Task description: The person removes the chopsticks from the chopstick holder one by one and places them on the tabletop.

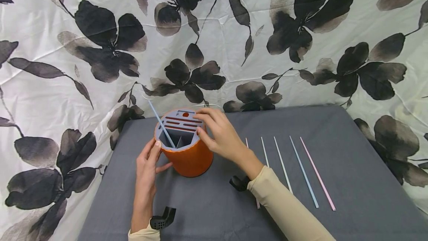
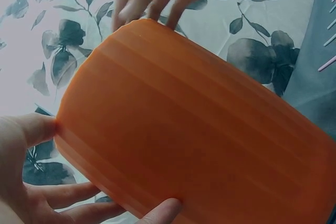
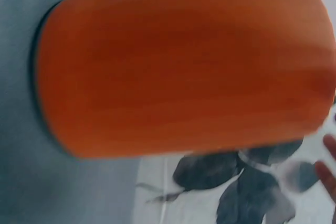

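Note:
An orange round utensil holder [image 1: 188, 161] stands on the grey table, tipped slightly if at all; I cannot tell. Its grey top has narrow slots, a round hole and divided compartments. A light blue chopstick [image 1: 161, 124] leans inside the front left compartment, its upper end above the rim. My left hand [image 1: 147, 164] holds the holder's left side, with fingers by the rim and the thumb against the front. The right hand [image 1: 222, 135] rests at the top's right edge, fingers over the rim, pinching nothing visible. The right wrist view shows mostly the orange wall [image 3: 184, 72].
To the right, several thin chopsticks lie side by side on the grey cloth [image 1: 364, 181], among them a blue one [image 1: 304, 172] and a pink one [image 1: 317, 174]. My right forearm partly covers some. A floral curtain [image 1: 217, 29] hangs behind the table.

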Available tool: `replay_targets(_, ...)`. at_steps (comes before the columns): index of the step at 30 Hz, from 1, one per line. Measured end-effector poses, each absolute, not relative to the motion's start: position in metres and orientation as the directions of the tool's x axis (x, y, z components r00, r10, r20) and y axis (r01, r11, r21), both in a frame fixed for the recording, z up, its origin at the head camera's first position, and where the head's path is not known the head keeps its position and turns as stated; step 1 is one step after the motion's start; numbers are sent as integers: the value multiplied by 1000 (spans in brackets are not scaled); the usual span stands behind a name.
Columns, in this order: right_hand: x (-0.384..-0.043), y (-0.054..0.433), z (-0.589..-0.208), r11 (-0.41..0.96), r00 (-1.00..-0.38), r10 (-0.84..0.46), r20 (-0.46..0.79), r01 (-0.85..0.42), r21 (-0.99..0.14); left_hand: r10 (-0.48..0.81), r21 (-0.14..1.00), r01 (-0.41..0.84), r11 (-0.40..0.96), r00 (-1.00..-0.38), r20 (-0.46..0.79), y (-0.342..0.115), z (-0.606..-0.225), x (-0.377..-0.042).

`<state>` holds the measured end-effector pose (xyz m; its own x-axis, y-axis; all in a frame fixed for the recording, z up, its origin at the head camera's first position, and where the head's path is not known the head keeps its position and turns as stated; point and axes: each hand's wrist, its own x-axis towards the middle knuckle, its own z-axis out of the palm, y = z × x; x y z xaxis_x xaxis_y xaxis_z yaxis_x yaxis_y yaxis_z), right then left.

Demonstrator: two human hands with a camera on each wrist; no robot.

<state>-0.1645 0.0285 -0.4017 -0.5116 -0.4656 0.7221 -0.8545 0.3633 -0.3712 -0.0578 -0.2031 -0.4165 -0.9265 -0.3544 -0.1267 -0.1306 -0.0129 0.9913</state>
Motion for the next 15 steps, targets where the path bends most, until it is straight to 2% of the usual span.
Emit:
replay_targets(8,-168,-17,-372,536,-633,-549,546,-768,-351,-350,992,-124,-8,-929,-119,-202,-415,-61)
replay_targets(15,-165,-47,-357,608,-695,-601,396,-718,-337,-346,993,-117,-13,-931,-114,-201,-415,-61)
